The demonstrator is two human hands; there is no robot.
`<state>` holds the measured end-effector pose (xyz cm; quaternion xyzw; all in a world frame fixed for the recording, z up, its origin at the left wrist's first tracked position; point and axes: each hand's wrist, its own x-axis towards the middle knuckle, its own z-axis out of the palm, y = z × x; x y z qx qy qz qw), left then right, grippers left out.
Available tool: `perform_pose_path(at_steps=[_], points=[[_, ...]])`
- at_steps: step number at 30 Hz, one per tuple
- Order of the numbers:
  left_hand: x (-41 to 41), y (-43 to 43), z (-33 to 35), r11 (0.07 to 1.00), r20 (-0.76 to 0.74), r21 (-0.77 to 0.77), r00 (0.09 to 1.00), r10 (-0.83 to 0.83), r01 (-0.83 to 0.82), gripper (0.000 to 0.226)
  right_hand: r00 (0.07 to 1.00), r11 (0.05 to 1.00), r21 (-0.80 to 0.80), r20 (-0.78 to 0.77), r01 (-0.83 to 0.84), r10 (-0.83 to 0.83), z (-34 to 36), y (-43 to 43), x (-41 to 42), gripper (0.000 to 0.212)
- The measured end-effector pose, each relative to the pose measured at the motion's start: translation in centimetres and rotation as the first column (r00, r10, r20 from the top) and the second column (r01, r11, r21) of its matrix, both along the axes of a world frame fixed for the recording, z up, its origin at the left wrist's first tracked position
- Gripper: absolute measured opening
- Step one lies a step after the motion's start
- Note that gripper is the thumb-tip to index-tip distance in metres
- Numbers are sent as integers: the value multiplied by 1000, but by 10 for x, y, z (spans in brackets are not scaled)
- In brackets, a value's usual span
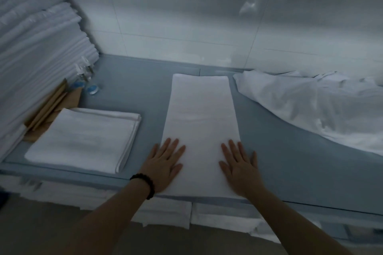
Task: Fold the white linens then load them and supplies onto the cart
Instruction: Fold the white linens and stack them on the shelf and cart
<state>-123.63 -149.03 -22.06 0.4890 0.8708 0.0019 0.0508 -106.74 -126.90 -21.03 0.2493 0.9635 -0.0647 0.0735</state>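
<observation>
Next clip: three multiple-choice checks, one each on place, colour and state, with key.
1. Where does the folded towel lie relative to the long towel? A) left of it B) right of it C) on it
2. What colour is the bracelet on the wrist? A) red B) black C) white
3. How do the left hand and right hand lie on the long towel? A) in fists B) pinching a corner C) flat, fingers straight
Key: 1 A, it lies apart on the long towel's left; 2 B, dark beads ring the left wrist; 3 C, both palms press its near end.
</observation>
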Motion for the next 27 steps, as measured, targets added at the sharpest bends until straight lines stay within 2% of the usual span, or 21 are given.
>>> perform_pose_path(at_steps=[3,8,12,14,16,18,19,22,25,27], points=[[4,-7,6,1000,-1,-21,1000,16,-16,64,1000,1000,10,-5,2,-2,7,-6,1,62],[31,-19,8,1000,105,-7,994,30,-29,60,994,994,-38,-24,-103,102,5,-37,17,61],[55,-35,24,1000,31,-29,1000,5,-4,65,992,991,-37,23,-126,127,11,-52,41,64],[59,-32,34,995,-29,98,999,17,-14,56,989,992,1,-77,-122,122,22,-57,43,61],[54,-13,43,950,-41,306,996,74,-58,47,955,995,10,-280,-102,100,32,-52,28,47],[46,18,52,927,7,358,993,116,-111,44,891,993,-41,-447,-111,81,36,-41,2,32],[41,35,54,941,44,313,992,122,-130,44,871,990,-49,-482,-132,92,36,-34,-12,28],[28,72,38,975,147,142,977,152,-173,52,917,963,-98,-341,-252,205,27,-16,-48,42],[11,86,14,979,113,65,976,186,-194,60,930,938,11,-121,-348,346,7,12,-63,54],[2,88,9,969,59,89,972,226,-231,61,972,971,65,-31,-230,233,4,39,-67,57]])
